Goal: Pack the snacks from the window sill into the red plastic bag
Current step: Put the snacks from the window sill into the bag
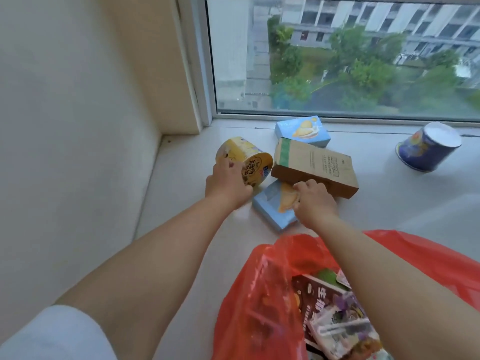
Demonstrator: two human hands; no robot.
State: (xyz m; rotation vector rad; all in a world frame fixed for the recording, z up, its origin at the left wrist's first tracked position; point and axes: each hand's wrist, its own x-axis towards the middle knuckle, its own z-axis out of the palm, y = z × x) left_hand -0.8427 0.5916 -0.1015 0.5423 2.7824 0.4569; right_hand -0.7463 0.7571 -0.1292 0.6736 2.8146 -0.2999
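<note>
My left hand (pixel 227 184) grips a yellow snack cup (pixel 242 158) lying on its side on the window sill (pixel 181 193). My right hand (pixel 315 201) holds the near blue snack box (pixel 270 206), fingers curled over its top edge. A brown paper bag (pixel 315 166) lies partly over that box. A second blue box (pixel 302 131) sits behind it by the glass. A dark blue cup (pixel 428 148) lies tipped at the far right. The red plastic bag (pixel 259 302) stands open at the bottom right, with a snack packet (pixel 335 315) inside.
A pale wall (pixel 78 126) closes the sill on the left. The window glass (pixel 337 55) and its frame run along the back.
</note>
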